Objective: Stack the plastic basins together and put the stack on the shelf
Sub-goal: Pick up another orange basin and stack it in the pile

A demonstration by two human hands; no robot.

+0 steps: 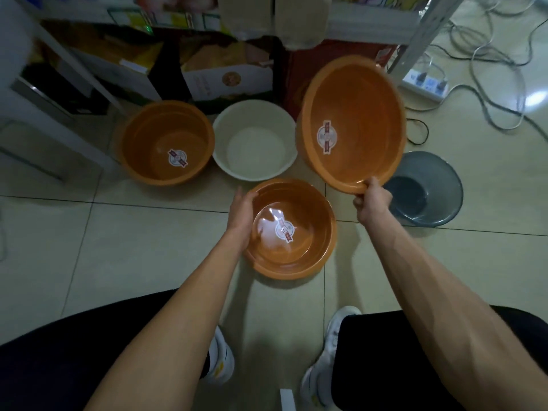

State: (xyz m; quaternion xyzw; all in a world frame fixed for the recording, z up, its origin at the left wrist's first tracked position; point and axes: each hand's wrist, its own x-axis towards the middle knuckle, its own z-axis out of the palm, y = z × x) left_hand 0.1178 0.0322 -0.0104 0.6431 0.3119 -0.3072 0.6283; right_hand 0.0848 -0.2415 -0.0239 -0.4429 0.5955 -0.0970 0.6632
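Several plastic basins are on the tiled floor in front of me. My right hand [372, 201] grips the near rim of a large orange basin [355, 114], lifted and tilted with its inside facing me. My left hand [241, 216] rests against the left rim of a smaller orange basin [308, 232] that sits on the floor between my arms; whether the fingers grip it I cannot tell. Another orange basin [142, 143] stands at the left, a white basin [255, 123] beside it, and a grey-blue basin [430, 185] at the right, partly behind the lifted one.
A white metal shelf [421, 37] with cartons [228, 75] on its bottom level stands just behind the basins. A power strip [427, 84] and loose cables [486, 93] lie on the floor at the right. My knees and white shoes [326, 357] are at the bottom.
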